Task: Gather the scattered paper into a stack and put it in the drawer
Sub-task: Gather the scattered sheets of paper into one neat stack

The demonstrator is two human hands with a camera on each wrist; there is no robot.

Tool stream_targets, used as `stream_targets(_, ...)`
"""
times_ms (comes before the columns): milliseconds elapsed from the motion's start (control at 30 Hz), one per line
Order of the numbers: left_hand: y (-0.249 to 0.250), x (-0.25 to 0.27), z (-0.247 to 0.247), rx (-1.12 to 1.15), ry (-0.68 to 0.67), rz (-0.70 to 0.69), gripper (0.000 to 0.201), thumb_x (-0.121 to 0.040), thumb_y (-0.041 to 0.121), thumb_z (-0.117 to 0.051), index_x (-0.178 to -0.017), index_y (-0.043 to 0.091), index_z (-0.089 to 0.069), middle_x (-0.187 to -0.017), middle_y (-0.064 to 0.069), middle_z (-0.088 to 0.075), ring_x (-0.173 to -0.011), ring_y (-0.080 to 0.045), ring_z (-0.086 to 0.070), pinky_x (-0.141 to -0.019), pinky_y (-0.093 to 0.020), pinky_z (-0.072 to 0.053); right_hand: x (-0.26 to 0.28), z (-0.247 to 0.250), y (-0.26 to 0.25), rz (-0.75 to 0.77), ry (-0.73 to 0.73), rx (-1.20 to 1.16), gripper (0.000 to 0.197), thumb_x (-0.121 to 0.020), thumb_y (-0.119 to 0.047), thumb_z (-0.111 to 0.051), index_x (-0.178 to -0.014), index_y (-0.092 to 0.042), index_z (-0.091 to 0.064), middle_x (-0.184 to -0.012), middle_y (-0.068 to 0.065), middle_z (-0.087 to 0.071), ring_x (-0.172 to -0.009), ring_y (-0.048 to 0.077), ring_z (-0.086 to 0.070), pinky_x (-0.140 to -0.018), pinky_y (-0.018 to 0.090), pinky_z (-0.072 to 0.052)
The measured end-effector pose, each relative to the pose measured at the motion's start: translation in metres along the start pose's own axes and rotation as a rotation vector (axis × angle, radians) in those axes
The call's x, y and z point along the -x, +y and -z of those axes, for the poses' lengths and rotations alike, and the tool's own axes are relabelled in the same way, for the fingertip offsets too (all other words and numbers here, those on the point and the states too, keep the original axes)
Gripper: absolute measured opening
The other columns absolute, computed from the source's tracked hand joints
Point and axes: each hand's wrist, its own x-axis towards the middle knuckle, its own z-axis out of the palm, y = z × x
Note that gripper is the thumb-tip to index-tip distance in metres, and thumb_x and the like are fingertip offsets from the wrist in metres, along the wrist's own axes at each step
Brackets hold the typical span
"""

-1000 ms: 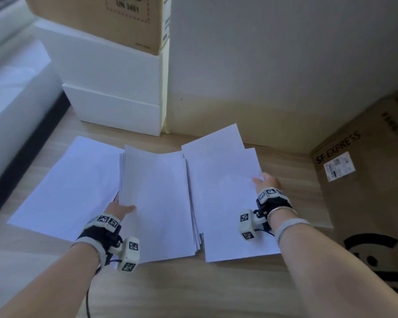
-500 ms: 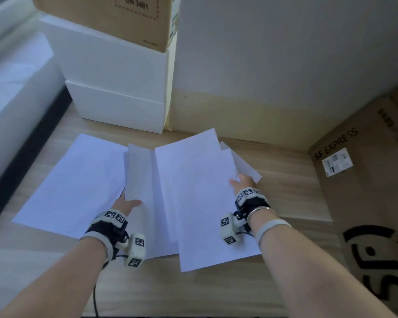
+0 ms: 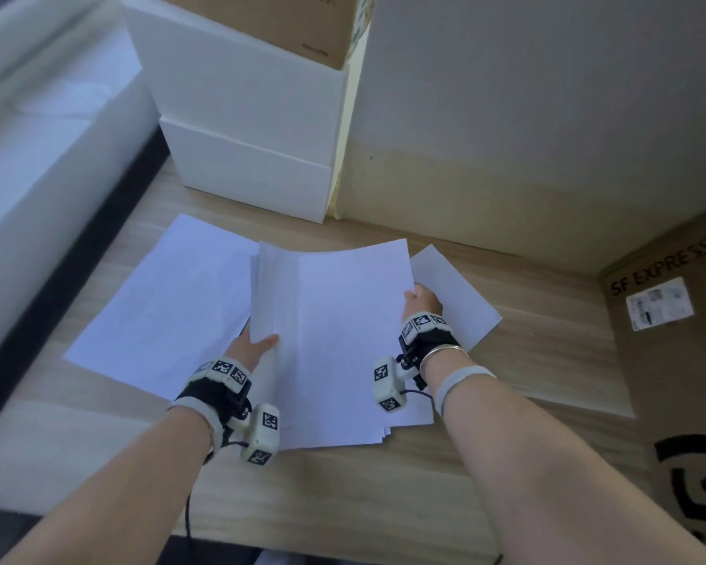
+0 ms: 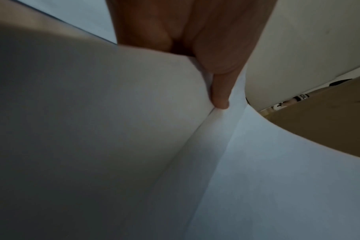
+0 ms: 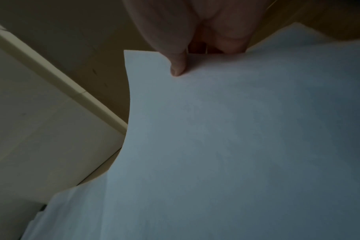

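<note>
Bare wooden desk (image 3: 384, 495) lay open on the near side. Far left, stacked white boxes (image 3: 245, 128) under a cardboard box (image 3: 286, 22) closed the corner; a pale wall (image 3: 547, 116) shut the far side. On the right a brown SF Express carton (image 3: 677, 360) stood close, leaving a narrow strip of desk.
</note>
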Motion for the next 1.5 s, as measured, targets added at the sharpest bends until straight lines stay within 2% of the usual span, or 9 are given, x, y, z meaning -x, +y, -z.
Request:
stream_targets(233,0.001,0.001,-0.002,0.008,0.010,-0.001,0.072,-0.086,0.038,-0.060,-0.147,0.019,-0.027,-0.138,-0.014,-0.051,-0.123,-0.033,-0.050,-0.091,-0.033,-0.037,0.003,-0.035,-0.018,-0.119,-0.104,0.074,0.048,-0.097,-0.022,-0.042,-0.142,-0.008,-0.031,-0.143,0.017,-0.042,-0.131,0.033,-0.043,-0.104,0.039,-0.037)
stream_targets(467,0.008,0.003,-0.006,0.077,0.014,-0.058,0.072,-0.086,0.020,-0.062,-0.147,0.021,-0.024,-0.141,-0.009,-0.049,-0.127,-0.030,-0.047,-0.098,-0.031,-0.036,0.013,-0.048,-0.014,0.004,-0.237,0.208,0.038,-0.097,-0.013,-0.036,-0.130,-0.003,-0.051,-0.135,0.017,-0.053,-0.118,0.030,-0.054,-0.092,0.030,-0.044)
stream_targets(700,0.000,0.010,0.022,0.180,0.066,0.010,0.043,-0.086,0.016,-0.063,-0.125,-0.001,-0.054,-0.126,-0.021,-0.060,-0.111,-0.035,-0.059,-0.098,-0.039,-0.045,0.013,-0.027,-0.019,0.057,-0.139,0.280,0.038,-0.092,-0.004,-0.035,-0.055,-0.011,-0.039,-0.068,0.010,-0.044,-0.079,0.023,-0.036,-0.070,0.027,-0.035)
stream_targets(767,-0.003,0.016,0.040,0.215,0.113,-0.003,0.041,-0.086,0.013,-0.063,-0.123,-0.003,-0.055,-0.121,-0.020,-0.061,-0.108,-0.034,-0.059,-0.095,-0.040,-0.044,0.018,-0.028,-0.028,0.102,-0.156,0.245,0.031,-0.092,-0.008,-0.036,-0.079,-0.004,-0.065,-0.091,0.018,-0.064,-0.082,0.031,-0.049,-0.080,0.031,-0.047)
stream_targets(867,-0.015,0.025,0.070,0.224,0.189,-0.001,0.042,-0.085,0.013,-0.063,-0.123,-0.004,-0.055,-0.124,-0.022,-0.061,-0.114,-0.037,-0.058,-0.096,-0.040,-0.043,0.031,-0.040,-0.042,0.174,-0.236,0.204,0.033,-0.095,-0.015,-0.040,-0.115,-0.014,-0.066,-0.121,0.008,-0.066,-0.104,0.029,-0.063,-0.091,0.030,-0.049)
stream_targets(1000,-0.040,0.038,0.105,0.226,0.278,0.019,0.040,-0.084,0.011,-0.064,-0.121,-0.005,-0.057,-0.121,-0.020,-0.061,-0.105,-0.033,-0.060,-0.092,-0.035,-0.043,0.055,-0.075,-0.063,0.326,-0.347,0.212,0.035,-0.097,-0.016,-0.039,-0.124,-0.018,-0.062,-0.121,0.006,-0.066,-0.079,0.019,-0.061,-0.071,0.020,-0.047)
stream_targets(1167,-0.076,0.053,0.134,0.237,0.352,0.100,0.042,-0.086,0.012,-0.063,-0.123,-0.004,-0.055,-0.125,-0.023,-0.060,-0.107,-0.032,-0.059,-0.090,-0.033,-0.042,0.084,-0.124,-0.082,0.494,-0.542,0.365,0.040,-0.099,-0.016,-0.034,-0.136,-0.019,-0.050,-0.138,0.002,-0.054,-0.125,0.025,-0.052,-0.101,0.026,-0.038)
stream_targets(1333,-0.106,0.063,0.149,0.187,0.360,0.202,0.049,-0.086,0.025,-0.062,-0.128,0.002,-0.052,-0.126,-0.018,-0.060,-0.113,-0.036,-0.058,-0.090,-0.032,-0.041,0.091,-0.152,-0.084,0.580,-0.631,0.484,0.046,-0.099,-0.014,-0.029,-0.144,-0.023,-0.036,-0.152,-0.004,-0.036,-0.138,0.019,-0.037,-0.113,0.026,-0.026)
stream_targets(1500,-0.119,0.058,0.151,0.164,0.355,0.239,0.054,-0.083,0.031,-0.065,-0.127,0.001,-0.054,-0.120,-0.020,-0.063,-0.097,-0.032,-0.059,-0.091,-0.036,-0.045,0.087,-0.159,-0.082,0.664,-0.621,0.722,0.048,-0.096,-0.008,-0.028,-0.141,-0.020,-0.038,-0.144,0.004,-0.044,-0.130,0.029,-0.044,-0.105,0.036,-0.040)
